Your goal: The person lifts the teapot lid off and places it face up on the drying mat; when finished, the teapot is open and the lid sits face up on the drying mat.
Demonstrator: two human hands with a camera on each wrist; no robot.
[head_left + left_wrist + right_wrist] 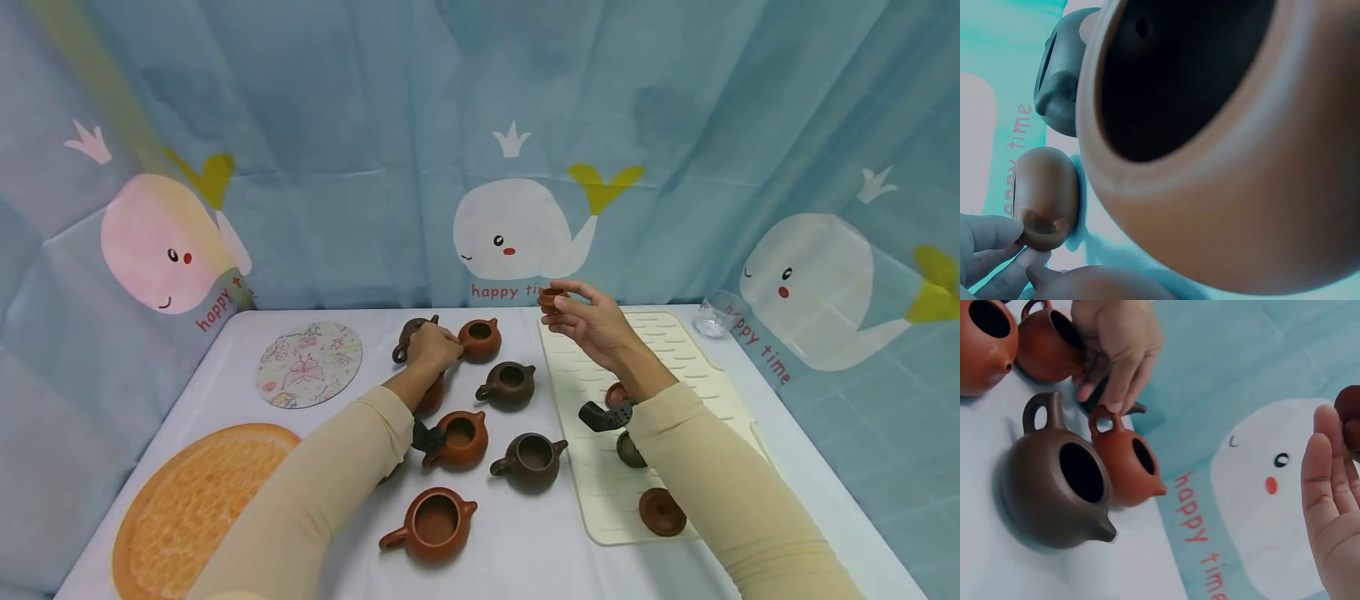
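At the back of the table, my left hand (pixel 432 347) pinches the handle of a small reddish-brown clay teapot (pixel 482 352), which has no lid on it. The right wrist view shows the fingers at the handle of this teapot (pixel 1125 478). Raised over the far edge of the cream mat, my right hand (pixel 592 323) holds a small reddish clay lid (pixel 552 300) between thumb and fingers. A dark brown teapot (pixel 411 335) stands partly behind the left hand. Another dark teapot (pixel 504 401) is just in front of the gripped one.
More lidless teapots stand nearer, among them a dark one (pixel 534 479) and two reddish ones (pixel 482 442) (pixel 433 550). Lids (pixel 662 512) lie on the cream mat (pixel 600 508) under the right forearm. A clear glass (pixel 715 317), a patterned round mat (pixel 309 365) and an orange disc (pixel 195 500) flank them.
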